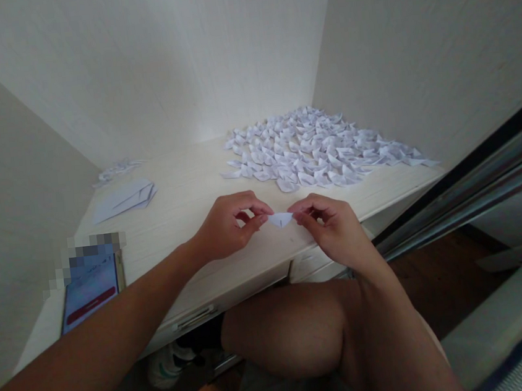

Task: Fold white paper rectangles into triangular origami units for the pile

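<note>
A small folded white paper piece [281, 219] hangs just above the front edge of the pale wooden desk [186, 191]. My left hand [229, 225] pinches its left end between thumb and fingers. My right hand [330, 228] pinches its right end the same way. Both hands are closed on it. Behind them, at the desk's back right, lies a big heap of several similar folded paper pieces [319, 149].
A few flat white paper sheets [124, 198] lie at the left, with a small cluster of folded pieces [118, 170] behind them. A phone [91, 291] with a lit screen rests at the desk's front left. White walls enclose the desk; my knee [294, 329] is below.
</note>
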Available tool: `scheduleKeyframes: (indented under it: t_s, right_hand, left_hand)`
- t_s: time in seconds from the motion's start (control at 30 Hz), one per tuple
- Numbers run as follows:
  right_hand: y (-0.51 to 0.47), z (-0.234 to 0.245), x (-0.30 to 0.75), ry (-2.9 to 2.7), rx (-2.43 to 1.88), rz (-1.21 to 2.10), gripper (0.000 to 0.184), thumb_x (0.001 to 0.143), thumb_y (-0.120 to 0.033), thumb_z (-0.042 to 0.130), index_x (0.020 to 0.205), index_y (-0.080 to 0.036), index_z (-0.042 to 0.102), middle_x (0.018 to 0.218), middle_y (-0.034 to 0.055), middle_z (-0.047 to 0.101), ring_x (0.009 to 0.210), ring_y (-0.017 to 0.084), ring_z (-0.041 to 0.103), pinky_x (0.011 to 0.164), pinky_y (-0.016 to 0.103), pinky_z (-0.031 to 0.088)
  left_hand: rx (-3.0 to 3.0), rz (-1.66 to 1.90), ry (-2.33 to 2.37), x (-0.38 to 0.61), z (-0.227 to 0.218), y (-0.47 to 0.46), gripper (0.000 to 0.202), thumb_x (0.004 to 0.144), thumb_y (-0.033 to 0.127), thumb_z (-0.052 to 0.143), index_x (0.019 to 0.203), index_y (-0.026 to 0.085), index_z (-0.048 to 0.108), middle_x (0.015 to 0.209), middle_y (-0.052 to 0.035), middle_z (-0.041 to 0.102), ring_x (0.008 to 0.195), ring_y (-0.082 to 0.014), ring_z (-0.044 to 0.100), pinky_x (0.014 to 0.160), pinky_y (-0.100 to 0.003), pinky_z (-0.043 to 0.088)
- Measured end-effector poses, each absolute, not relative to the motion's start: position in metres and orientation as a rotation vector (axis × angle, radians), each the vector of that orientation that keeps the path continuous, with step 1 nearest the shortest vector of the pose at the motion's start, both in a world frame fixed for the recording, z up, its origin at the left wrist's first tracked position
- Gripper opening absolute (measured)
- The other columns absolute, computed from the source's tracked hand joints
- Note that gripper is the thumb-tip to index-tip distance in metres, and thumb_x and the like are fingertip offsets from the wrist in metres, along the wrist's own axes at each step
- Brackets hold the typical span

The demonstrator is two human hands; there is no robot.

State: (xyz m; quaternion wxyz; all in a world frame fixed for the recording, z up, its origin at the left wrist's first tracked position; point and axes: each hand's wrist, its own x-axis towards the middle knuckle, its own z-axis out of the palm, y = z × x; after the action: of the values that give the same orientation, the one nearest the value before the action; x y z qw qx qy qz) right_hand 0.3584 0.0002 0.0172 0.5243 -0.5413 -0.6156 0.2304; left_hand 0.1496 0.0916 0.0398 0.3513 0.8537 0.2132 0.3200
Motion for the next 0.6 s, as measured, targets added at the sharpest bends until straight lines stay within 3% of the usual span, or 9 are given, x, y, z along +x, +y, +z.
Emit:
scheduleKeyframes:
  t_s: [0.3, 0.43, 0.6]
  right_hand:
    - [0.0002, 0.0164, 0.358, -1.598, -1.228, 0.415, 0.029, 0.091, -0.01, 0.055, 0.097, -0.024, 0.079, 0.082, 0.0035, 0.068, 0.075, 0.017, 0.061, 0.065, 0.03, 0.045]
    - [0.0027, 0.013, 0.3572, -1.618, -1.208, 0.379, 0.031, 0.09, -0.006, 0.052, 0.097, -0.022, 0.077, 0.086, 0.004, 0.068, 0.077, 0.016, 0.062, 0.066, 0.029, 0.046]
    - [0.0046, 0.0102, 0.3552, -1.621, -1.239, 0.349, 0.027, 0.09, -0.005, 0.051, 0.094, -0.02, 0.073, 0.083, 0.0033, 0.067, 0.077, 0.016, 0.063, 0.071, 0.029, 0.047]
  left_hand:
    - [2.499, 0.941, 0.427, 0.1504, 0.0338, 0.0958, 0.019, 0.096, 0.019, 0.057, 0.1, 0.018, 0.076, 0.082, -0.0055, 0.066, 0.069, -0.0126, 0.061, 0.061, -0.022, 0.052]
    - [2.587, 1.005, 0.355, 0.1508, 0.0315, 0.0979, 0.022, 0.096, 0.014, 0.055, 0.094, 0.017, 0.077, 0.082, -0.0047, 0.067, 0.067, -0.0112, 0.061, 0.061, -0.022, 0.049]
    - [2.589, 1.006, 0.353, 0.1509, 0.0305, 0.0983, 0.02, 0.098, 0.015, 0.056, 0.101, 0.015, 0.076, 0.083, -0.0042, 0.066, 0.065, -0.0099, 0.06, 0.06, -0.021, 0.05]
